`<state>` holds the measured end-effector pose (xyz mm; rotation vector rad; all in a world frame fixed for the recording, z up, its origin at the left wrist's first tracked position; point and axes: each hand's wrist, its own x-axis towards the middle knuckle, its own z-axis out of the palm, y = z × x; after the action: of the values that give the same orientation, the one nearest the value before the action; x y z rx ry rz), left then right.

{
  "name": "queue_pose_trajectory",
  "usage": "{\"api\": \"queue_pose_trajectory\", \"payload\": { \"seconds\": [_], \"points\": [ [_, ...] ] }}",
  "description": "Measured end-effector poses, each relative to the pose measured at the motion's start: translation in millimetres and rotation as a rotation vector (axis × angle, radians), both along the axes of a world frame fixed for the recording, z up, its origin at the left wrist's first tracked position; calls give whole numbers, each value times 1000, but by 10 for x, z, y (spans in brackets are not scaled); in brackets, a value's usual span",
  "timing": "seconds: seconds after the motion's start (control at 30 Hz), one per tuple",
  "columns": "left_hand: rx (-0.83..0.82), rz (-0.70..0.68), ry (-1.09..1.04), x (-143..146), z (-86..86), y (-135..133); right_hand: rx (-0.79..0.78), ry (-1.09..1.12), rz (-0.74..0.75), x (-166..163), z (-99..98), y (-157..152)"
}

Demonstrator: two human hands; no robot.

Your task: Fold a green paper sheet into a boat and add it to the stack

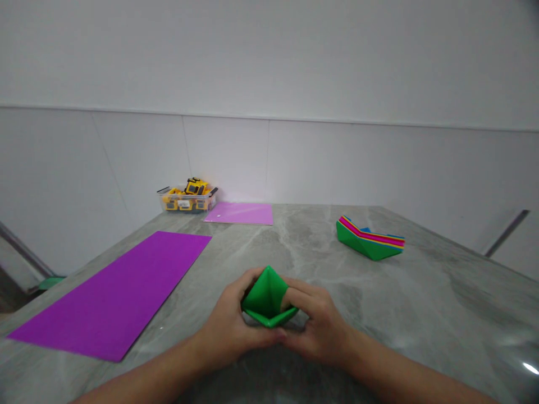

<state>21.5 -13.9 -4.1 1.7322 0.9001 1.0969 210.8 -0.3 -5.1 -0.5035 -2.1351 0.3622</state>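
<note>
A folded piece of green paper (266, 296) is held above the front of the table, its pocket spread open toward me. My left hand (233, 317) wraps round its left side, with the thumb underneath. On the right side, my right hand (318, 320) grips the paper, and at least one finger reaches into the pocket. Both thumbs nearly meet below the near edge. Some fingertips are hidden behind the paper.
A folded paper boat (370, 240), green with coloured stripes, rests at the right. Purple paper (122, 292) lies at the left. Pink sheets (242, 213) and a clear plastic box (185, 203) of yellow toy vehicles stand far back on the grey marbled table (295, 241), near the wall.
</note>
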Motion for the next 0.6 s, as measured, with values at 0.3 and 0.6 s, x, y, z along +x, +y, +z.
{"api": "queue_pose_trajectory", "payload": {
  "seconds": [0.3,0.6],
  "points": [
    [-80,-55,-106,30,6,13,-45,-54,-16,11,-22,7],
    [-25,-41,-50,-1,-45,-4,0,-26,-26,18,-53,20]
  ]
}}
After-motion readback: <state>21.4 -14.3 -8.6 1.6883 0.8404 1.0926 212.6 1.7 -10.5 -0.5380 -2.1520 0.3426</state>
